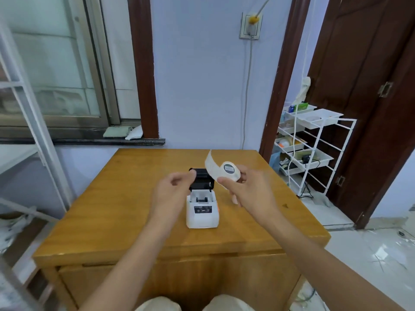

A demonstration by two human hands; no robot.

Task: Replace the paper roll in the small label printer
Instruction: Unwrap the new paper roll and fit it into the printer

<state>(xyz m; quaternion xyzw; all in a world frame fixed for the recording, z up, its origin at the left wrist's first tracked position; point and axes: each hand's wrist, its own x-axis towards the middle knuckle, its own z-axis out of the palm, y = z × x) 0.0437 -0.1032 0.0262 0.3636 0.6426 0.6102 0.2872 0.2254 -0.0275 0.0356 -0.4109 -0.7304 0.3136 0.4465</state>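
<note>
On the wooden table (125, 212), roughly at its middle, stands the white printer (202, 213), its front panel facing the person and its long axis running from near edge to far edge. Its black lid (201, 179) is swung open and stands nearly upright at the back, hinged on the far side, so the paper bay (202, 197) lies exposed and faces up; no roll shows inside it (the bay's depths are dark, so little more can be told).

Above and to the right of the printer, clear of the table, the right hand (249, 189) holds the roll (229, 171), pinched between thumb and fingers around its rim. The roll's round end face, with a dark label at the centre, is turned toward the camera, so its axis points roughly at the person. A loose tail (211, 163) of white paper curls off the roll, up and to the left, ending just above the lid.

The left hand (173, 187) hovers at the lid's left edge, fingers loosely curled and grasping nothing; whether the fingertips touch the lid cannot be told.

Against the wall to the right stands a white rack (323, 142) of trays.
</note>
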